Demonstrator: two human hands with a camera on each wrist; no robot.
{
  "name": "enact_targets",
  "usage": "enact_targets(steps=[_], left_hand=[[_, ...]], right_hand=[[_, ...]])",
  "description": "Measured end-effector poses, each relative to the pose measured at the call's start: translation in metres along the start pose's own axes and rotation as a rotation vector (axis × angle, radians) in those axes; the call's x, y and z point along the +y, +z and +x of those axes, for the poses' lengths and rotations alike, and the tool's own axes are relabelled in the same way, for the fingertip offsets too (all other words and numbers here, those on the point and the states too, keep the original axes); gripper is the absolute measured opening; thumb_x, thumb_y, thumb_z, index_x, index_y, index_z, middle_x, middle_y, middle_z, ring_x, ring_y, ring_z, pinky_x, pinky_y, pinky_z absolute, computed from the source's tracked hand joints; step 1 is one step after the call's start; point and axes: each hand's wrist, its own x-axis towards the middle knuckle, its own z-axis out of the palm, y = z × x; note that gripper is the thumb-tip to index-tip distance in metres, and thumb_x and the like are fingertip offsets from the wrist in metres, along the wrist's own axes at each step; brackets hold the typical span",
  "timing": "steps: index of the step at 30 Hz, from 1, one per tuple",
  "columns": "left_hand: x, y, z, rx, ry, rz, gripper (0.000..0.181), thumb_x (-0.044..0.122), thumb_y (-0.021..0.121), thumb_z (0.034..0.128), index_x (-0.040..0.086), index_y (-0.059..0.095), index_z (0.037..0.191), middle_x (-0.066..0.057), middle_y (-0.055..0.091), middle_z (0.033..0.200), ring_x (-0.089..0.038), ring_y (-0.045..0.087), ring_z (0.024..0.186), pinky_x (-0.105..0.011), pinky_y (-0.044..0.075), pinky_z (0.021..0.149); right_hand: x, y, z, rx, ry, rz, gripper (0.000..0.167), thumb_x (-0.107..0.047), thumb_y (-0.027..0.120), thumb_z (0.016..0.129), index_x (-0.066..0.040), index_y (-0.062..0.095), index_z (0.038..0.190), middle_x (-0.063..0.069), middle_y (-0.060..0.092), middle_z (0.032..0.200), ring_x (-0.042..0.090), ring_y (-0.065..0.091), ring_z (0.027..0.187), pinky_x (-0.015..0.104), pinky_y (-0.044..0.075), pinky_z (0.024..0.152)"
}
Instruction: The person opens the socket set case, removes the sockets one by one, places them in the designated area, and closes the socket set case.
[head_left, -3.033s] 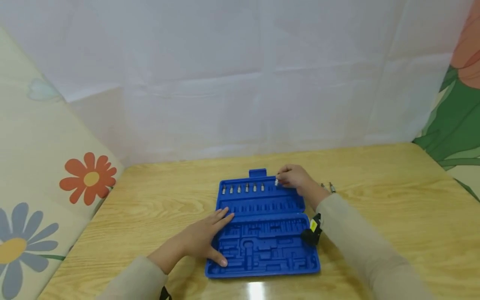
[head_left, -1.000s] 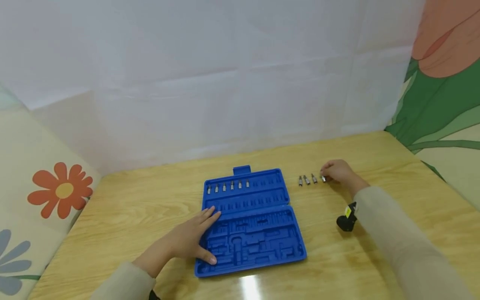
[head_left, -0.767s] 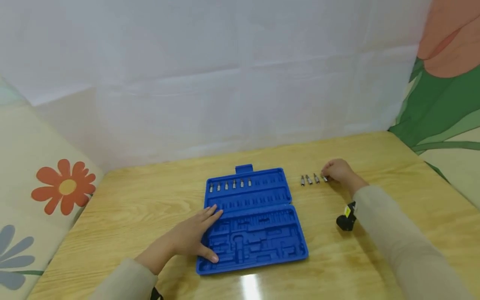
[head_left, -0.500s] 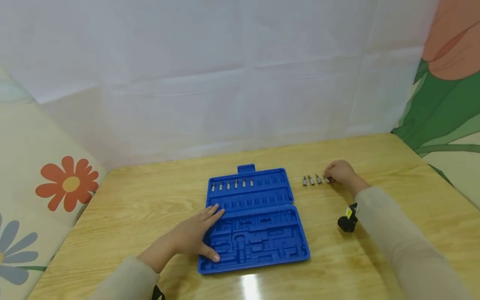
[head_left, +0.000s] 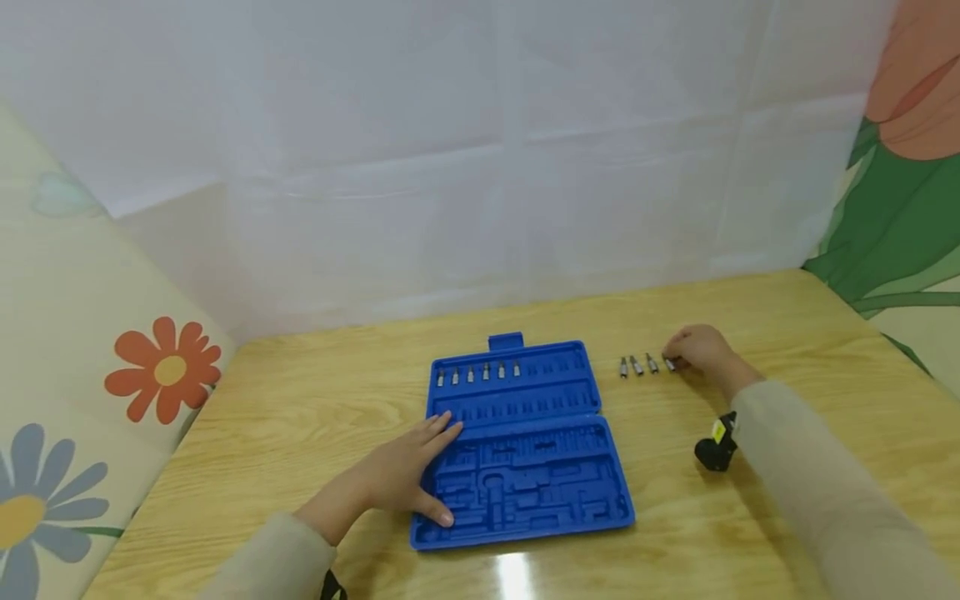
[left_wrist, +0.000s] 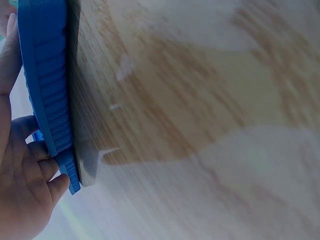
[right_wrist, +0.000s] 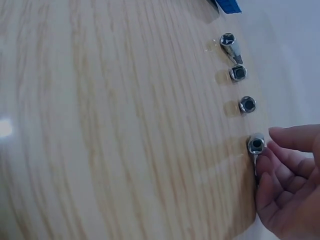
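Note:
An open blue plastic socket case [head_left: 525, 479] lies flat on the table. My left hand [head_left: 401, 471] rests on its left edge, fingers spread; the left wrist view shows some fingertips against the case's side. In the lid stands a row of several silver bit sockets [head_left: 486, 372]. Right of the case, several more bit sockets [head_left: 637, 365] form a row on the table. My right hand [head_left: 701, 348] is at the rightmost bit socket [right_wrist: 256, 144]. In the right wrist view the thumb stands apart from it, while the curled fingers lie close beside it; whether they touch is unclear.
The wooden table [head_left: 315, 392] extends around the case. A white cloth [head_left: 390, 208] hangs behind it, with flowered panels [head_left: 168, 371] at the sides. A black wrist camera [head_left: 717, 446] sits under the right forearm.
Three seconds ago my right hand pinched a bit socket at the lid's upper right. It has since moved right to the table row, where the bit socket now lies. My left hand stays on the case.

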Motion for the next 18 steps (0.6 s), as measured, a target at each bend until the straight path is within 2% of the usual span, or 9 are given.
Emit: enact_targets(steps=[4, 9, 13, 18], left_hand=[[0.000, 0.000, 0.001, -0.001, -0.007, 0.013, 0.108, 0.065, 0.061, 0.0565, 0.006, 0.021, 0.137, -0.017, 0.014, 0.141, -0.034, 0.014, 0.126, -0.049, 0.024, 0.095], [-0.001, 0.002, 0.002, 0.013, 0.004, 0.014, 0.108, 0.067, 0.059, 0.0565, 0.007, 0.021, 0.138, -0.017, 0.014, 0.141, -0.033, 0.014, 0.126, -0.048, 0.024, 0.095], [-0.002, 0.004, 0.002, 0.015, 0.005, 0.008, 0.108, 0.066, 0.059, 0.0563, 0.008, 0.020, 0.138, -0.016, 0.013, 0.141, -0.033, 0.013, 0.127, -0.048, 0.023, 0.096], [-0.003, 0.004, 0.000, 0.014, -0.002, 0.000, 0.108, 0.067, 0.059, 0.0560, 0.009, 0.020, 0.138, -0.015, 0.012, 0.142, -0.032, 0.012, 0.127, -0.048, 0.023, 0.096]], right_hand=[[-0.001, -0.004, -0.002, 0.007, 0.007, 0.009, 0.022, -0.007, 0.051, 0.080, 0.011, 0.055, 0.092, 0.007, 0.058, 0.074, 0.013, 0.053, 0.064, 0.025, 0.043, 0.057], [-0.005, -0.008, -0.007, 0.017, -0.024, 0.005, 0.027, -0.011, 0.047, 0.085, 0.012, 0.051, 0.098, 0.012, 0.055, 0.081, 0.017, 0.050, 0.069, 0.027, 0.043, 0.057], [-0.015, -0.004, -0.010, 0.017, -0.042, 0.059, 0.031, -0.012, 0.044, 0.087, 0.013, 0.047, 0.104, 0.020, 0.052, 0.093, 0.024, 0.050, 0.079, 0.032, 0.045, 0.067], [-0.039, 0.009, -0.012, -0.031, -0.041, 0.118, 0.036, -0.015, 0.044, 0.089, 0.012, 0.043, 0.112, 0.027, 0.045, 0.111, 0.036, 0.045, 0.099, 0.040, 0.041, 0.083]])
